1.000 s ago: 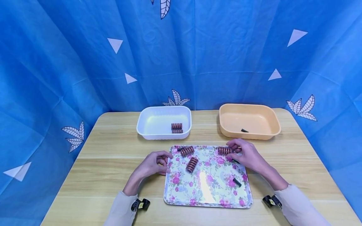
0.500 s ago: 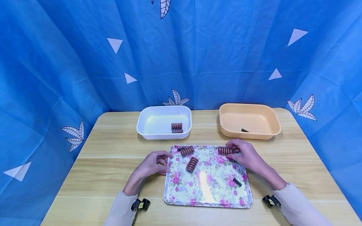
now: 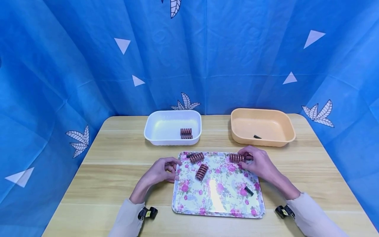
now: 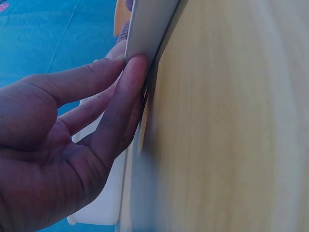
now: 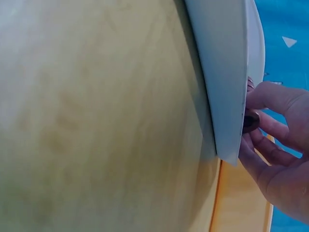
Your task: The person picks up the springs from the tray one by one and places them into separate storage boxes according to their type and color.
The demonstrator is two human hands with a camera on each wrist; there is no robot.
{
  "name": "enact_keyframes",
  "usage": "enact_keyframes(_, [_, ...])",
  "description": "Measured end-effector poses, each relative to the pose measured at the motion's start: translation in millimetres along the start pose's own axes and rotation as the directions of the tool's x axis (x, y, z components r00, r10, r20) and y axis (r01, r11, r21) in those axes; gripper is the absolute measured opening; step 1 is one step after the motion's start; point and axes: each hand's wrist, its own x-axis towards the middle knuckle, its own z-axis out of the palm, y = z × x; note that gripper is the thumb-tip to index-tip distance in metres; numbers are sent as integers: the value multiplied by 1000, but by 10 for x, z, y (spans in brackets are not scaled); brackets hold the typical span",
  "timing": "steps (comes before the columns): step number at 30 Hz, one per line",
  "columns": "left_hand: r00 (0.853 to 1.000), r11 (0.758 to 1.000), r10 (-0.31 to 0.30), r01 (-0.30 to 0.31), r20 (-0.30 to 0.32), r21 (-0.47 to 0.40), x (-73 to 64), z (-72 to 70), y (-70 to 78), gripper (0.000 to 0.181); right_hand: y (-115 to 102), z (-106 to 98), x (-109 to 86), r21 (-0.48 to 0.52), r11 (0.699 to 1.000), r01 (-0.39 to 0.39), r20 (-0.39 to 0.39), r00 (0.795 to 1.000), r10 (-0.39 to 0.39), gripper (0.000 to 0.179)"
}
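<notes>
My left hand (image 3: 159,170) pinches the left rim of a flowered tray (image 3: 207,214); in the left wrist view its thumb and fingers meet at the tray's edge. At the tray's far right corner, my right hand (image 3: 259,162) has thumb and fingers around the right end of a thick brown coil spring (image 3: 236,158). The right wrist view shows a dark spring end (image 5: 250,121) between them. Two more brown springs (image 3: 201,172) lie toward the tray's left, one partly covering a small black spring (image 3: 189,155). Another small black spring (image 3: 249,191) lies near the right edge.
Behind the tray stand two basins. The white basin (image 3: 157,142) at left contains brown springs (image 3: 186,133); the orange basin (image 3: 267,144) at right contains a small black spring (image 3: 257,136). A blue curtain (image 3: 225,59) hangs behind the wooden table (image 3: 118,177).
A small dark spring that showed under my right thumb a second ago is out of sight. My right fingers shifted slightly at the brown spring; my left hand stays at the rim.
</notes>
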Motion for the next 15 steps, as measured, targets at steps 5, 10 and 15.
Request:
enact_keyframes(5, [1000,1000,-2,2,1,-6,1,-5,8,51,0,-25,-12,3,1000,1,-9,1000,-1,35])
enact_keyframes(10, [1000,1000,-5,5,5,-16,-3,-4,-6,51,-13,-70,-25,23,1000,0,-22,1000,1,36])
enact_keyframes(15, [1000,999,-8,8,13,-36,-12,-4,-14,52,-52,-130,-22,92,996,2,-37,999,1,37])
